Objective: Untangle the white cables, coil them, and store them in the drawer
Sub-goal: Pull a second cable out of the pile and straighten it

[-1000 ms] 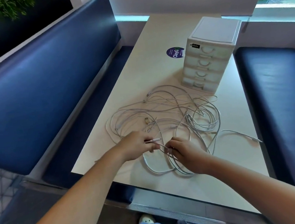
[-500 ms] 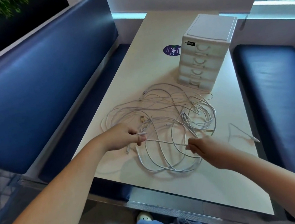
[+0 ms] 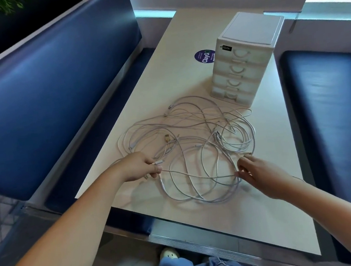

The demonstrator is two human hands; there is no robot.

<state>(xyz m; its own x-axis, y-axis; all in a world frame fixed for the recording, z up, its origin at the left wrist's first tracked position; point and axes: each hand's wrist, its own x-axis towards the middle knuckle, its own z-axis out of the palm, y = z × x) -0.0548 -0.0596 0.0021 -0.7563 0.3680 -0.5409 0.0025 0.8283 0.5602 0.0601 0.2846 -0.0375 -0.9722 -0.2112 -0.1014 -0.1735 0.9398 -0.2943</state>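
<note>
Left hand (image 3: 139, 166): at 7 o'clock of the tangle, knuckles up, thumb and forefinger pinching a white plug end (image 3: 159, 162) that pokes out toward 3 o'clock.

Right hand (image 3: 257, 175): at 5 o'clock of the tangle, fingers loosely curled, fingertips (image 3: 239, 173) nipping one strand. That strand runs nearly straight across from the left hand, from 9 o'clock to 3 o'clock.

White cables (image 3: 190, 146): one loose, overlapping heap of loops lying on the table between and beyond the two hands, not yet coiled. The nearest loops sag toward 6 o'clock, close to the table's near edge. Tighter rings sit at 2 o'clock of the heap. A gold plug (image 3: 166, 137) lies at its 10 o'clock side.

Drawer unit (image 3: 247, 59): small, white, upright, at 1 o'clock of the heap and just beyond its farthest loops. Four drawers, all pushed in; a black label (image 3: 226, 48) at the upper left corner of its front.

Sticker (image 3: 204, 56): round, blue, flat on the table at 9 o'clock of the drawer unit, partly hidden behind it.

Table (image 3: 257, 222): pale top, running toward 12 o'clock.

Benches: blue padded, one at 9 o'clock (image 3: 46, 103), one at 3 o'clock (image 3: 331, 104).
</note>
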